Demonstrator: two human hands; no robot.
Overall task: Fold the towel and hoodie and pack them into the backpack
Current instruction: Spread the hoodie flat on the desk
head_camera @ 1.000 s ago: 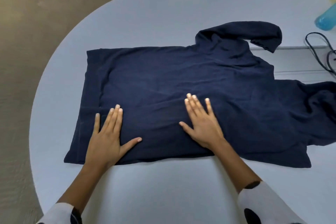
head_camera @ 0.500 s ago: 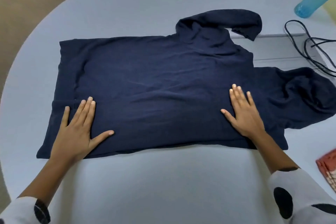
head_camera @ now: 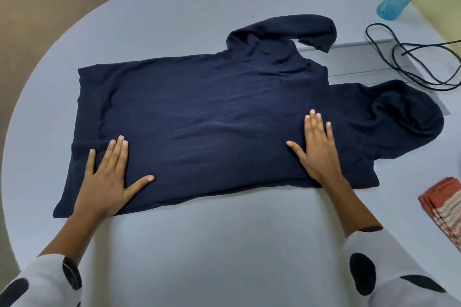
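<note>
Blue bottle (head_camera: 396, 1) and black cable (head_camera: 409, 57) on grey table (head_camera: 224, 244)

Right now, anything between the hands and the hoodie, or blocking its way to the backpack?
Nothing between them: left hand and right hand lie flat on the hoodie. The backpack is not in view, so that path cannot be judged. A cable lies beyond the hood.

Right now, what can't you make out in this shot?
- Backpack: nowhere in the head view.
- Towel: cut off by the right edge.
- Bottle: top cut off by the upper edge.
- Hoodie: near sleeve not visible.
- Cable: runs off the right edge.
</note>
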